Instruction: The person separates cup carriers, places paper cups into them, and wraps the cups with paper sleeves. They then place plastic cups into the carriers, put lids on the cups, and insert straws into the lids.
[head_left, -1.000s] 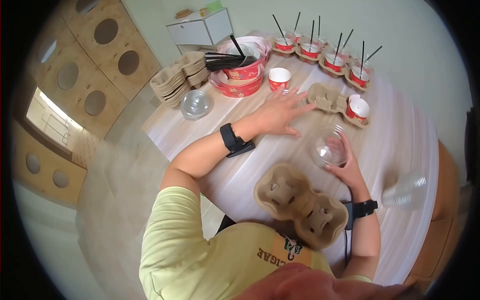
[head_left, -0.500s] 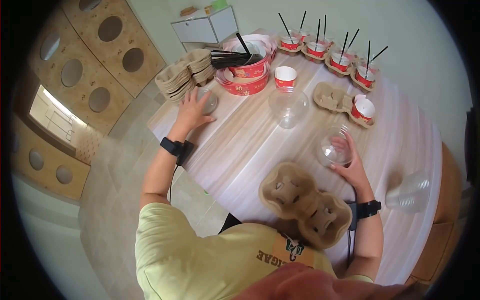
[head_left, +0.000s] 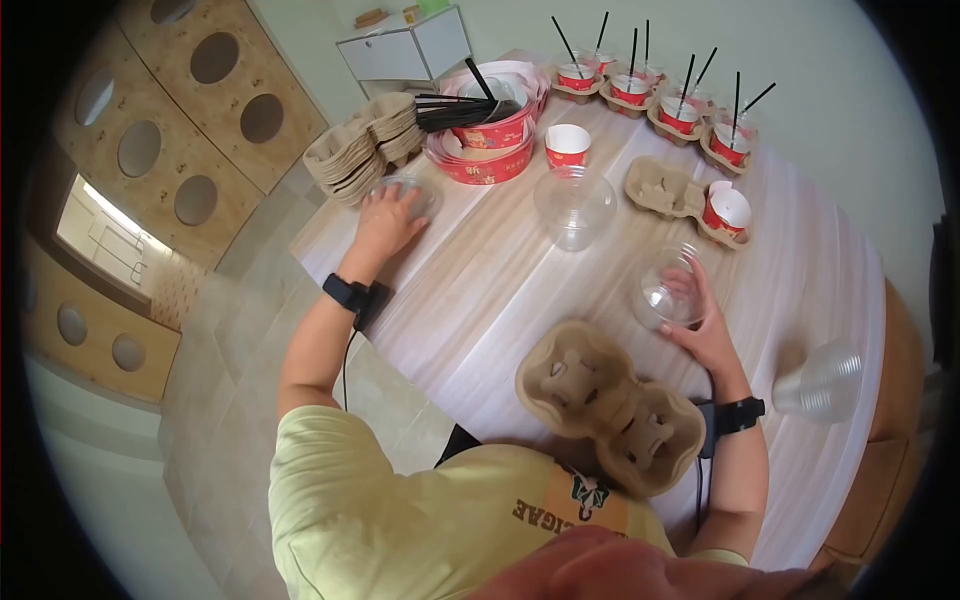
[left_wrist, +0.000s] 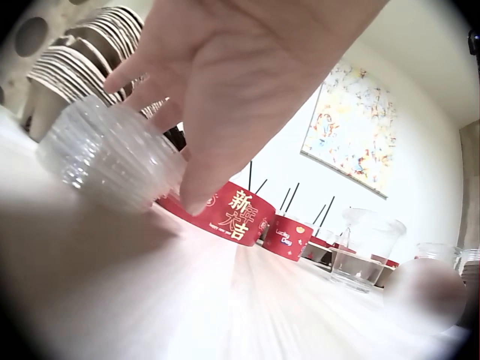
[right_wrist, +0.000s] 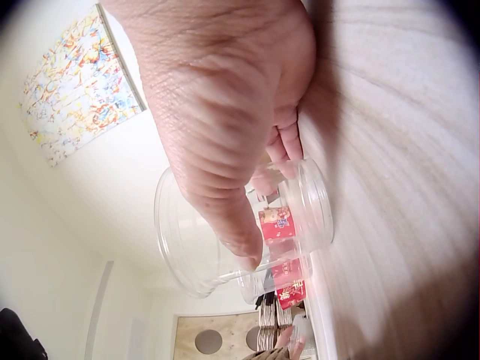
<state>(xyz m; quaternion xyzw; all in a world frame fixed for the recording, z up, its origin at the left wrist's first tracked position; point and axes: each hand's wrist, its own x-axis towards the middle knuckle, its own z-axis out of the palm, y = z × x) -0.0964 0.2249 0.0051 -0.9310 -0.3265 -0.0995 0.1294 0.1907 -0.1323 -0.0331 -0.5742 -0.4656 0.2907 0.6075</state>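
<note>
My left hand [head_left: 388, 222] is at a stack of clear plastic lids [left_wrist: 105, 157] near the table's left edge. Its fingers reach over the top of the stack, and the thumb points down beside it, spread away from the fingers. At the right, my right hand [head_left: 705, 320] holds a clear plastic cup [head_left: 665, 290] upright on the table. The thumb lies along the near side of this cup [right_wrist: 195, 232] and the fingers curl round its far side. A second clear cup [head_left: 574, 205] stands between the hands, before a red and white paper cup [head_left: 567, 148].
An empty cardboard cup carrier [head_left: 610, 405] lies by my body; another [head_left: 665, 190] holds one red cup [head_left: 727, 208]. Filled carriers with strawed cups [head_left: 678, 113] line the far edge. Stacked carriers [head_left: 350, 155], red tubs [head_left: 480, 165] with black straws [head_left: 455, 112] and nested clear cups [head_left: 822, 385] surround.
My left hand let go of the second clear cup, leaving it mid-table, and moved left to the lids, where its fingers now come down over the stack. The right hand stays on its cup.
</note>
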